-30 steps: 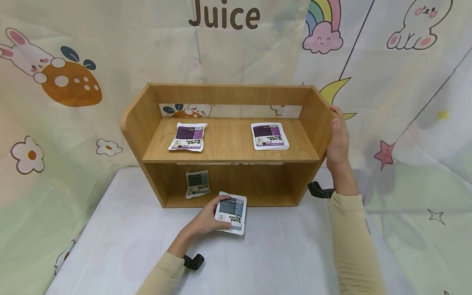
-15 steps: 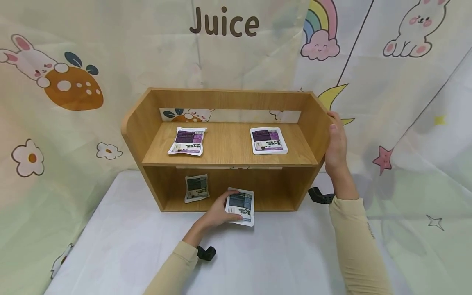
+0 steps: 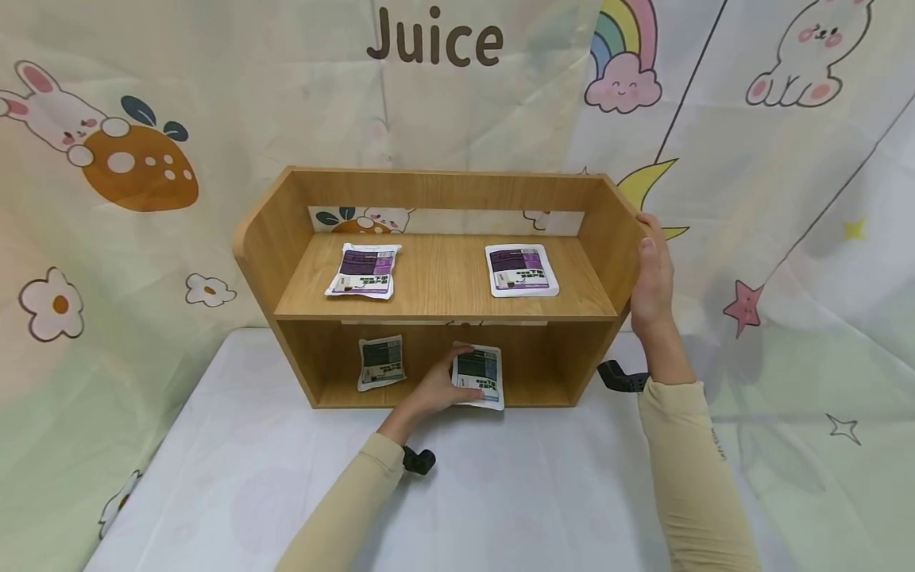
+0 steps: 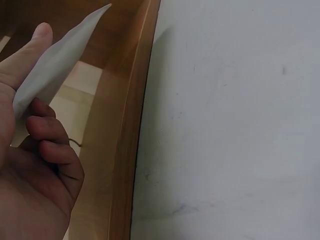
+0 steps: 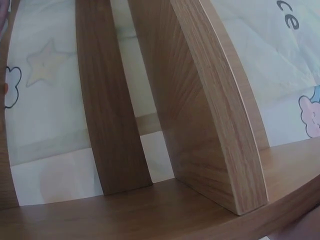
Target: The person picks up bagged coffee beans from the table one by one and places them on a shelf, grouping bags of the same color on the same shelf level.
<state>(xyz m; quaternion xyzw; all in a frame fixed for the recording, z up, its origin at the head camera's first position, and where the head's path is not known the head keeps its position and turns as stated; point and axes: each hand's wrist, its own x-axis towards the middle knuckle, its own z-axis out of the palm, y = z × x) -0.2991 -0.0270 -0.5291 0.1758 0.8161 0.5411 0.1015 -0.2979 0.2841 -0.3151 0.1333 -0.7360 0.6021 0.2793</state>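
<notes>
In the head view my left hand (image 3: 438,388) pinches a white-edged flat packet (image 3: 480,375) by its left side, thumb below and fingers above. That packet, with a dark teal label, is held at the front opening of the lower compartment. The left wrist view shows the packet's plain pale back (image 4: 57,60) tilted between thumb and curled fingers. My right hand (image 3: 652,278) grips the right side panel of a wooden two-tier shelf (image 3: 443,308). Another teal-labelled packet (image 3: 381,362) leans inside the lower compartment, to the left of my left hand.
Two purple-labelled packets lie on the upper board, one left (image 3: 364,270) and one right (image 3: 522,270). The shelf stands on a white-covered table (image 3: 529,492), against a printed cloth backdrop (image 3: 457,111). Its right panel (image 3: 608,246) borders the upper tier.
My left hand has carried the packet up and to the right, from over the table in front to the lower compartment's opening. The right hand keeps its grip on the shelf's side.
</notes>
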